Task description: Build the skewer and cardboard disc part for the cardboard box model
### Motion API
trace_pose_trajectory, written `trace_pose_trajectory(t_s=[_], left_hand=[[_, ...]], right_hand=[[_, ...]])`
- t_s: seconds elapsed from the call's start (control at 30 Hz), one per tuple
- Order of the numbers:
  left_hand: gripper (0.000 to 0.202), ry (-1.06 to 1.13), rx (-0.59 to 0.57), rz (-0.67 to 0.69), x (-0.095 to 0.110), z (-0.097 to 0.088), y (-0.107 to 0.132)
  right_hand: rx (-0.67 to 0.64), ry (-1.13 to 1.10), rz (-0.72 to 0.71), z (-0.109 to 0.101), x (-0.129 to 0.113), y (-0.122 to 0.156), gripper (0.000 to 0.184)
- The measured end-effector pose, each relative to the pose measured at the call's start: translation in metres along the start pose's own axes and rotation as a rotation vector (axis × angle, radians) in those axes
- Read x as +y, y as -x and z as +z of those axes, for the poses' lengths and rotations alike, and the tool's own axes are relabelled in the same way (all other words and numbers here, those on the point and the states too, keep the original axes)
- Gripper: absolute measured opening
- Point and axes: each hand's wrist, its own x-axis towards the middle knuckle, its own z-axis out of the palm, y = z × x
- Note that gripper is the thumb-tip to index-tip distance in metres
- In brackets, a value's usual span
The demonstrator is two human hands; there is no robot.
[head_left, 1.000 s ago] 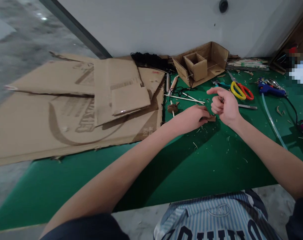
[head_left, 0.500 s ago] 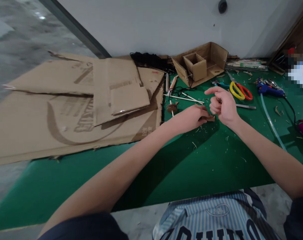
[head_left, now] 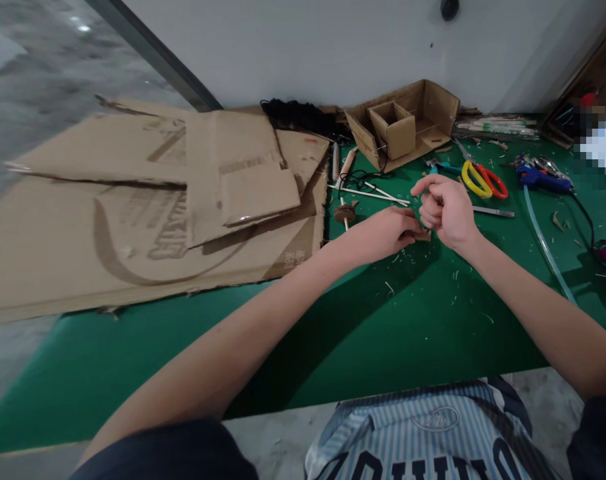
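Observation:
A small piece of cardboard (head_left: 424, 236) pokes out from under the fingertips of my left hand (head_left: 390, 230), which is closed on it just above the green table. Close beside it on the right, my right hand (head_left: 447, 208) is curled, its index finger bent out to the left. Whatever that hand may hold is hidden by its fingers. Left of my hands, a stack of small cardboard discs (head_left: 345, 213) sits on a thin stick. White sticks (head_left: 377, 194) and a black cord (head_left: 357, 179) lie behind them.
Flattened cardboard (head_left: 243, 267) covers the table's left part. An open cardboard box piece (head_left: 400, 137) stands by the wall. Yellow-and-red-handled scissors (head_left: 475, 180), a metal blade-like tool (head_left: 493, 212) and a blue glue gun (head_left: 543, 179) lie on the right. Shavings dot the green table (head_left: 363, 347).
My right index finger has bent inward a little more. My left hand stays on the cardboard piece; the view has shifted slightly.

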Motion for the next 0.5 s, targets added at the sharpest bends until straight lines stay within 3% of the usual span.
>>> trace_pose_trajectory(t_s=[0.5], left_hand=[[0.028,0.062,-0.012,-0.007,0.0012,-0.0008,-0.0014]], right_hand=[[-0.085,0.049,-0.073,0.0033,-0.0004,0.0056,0.019]])
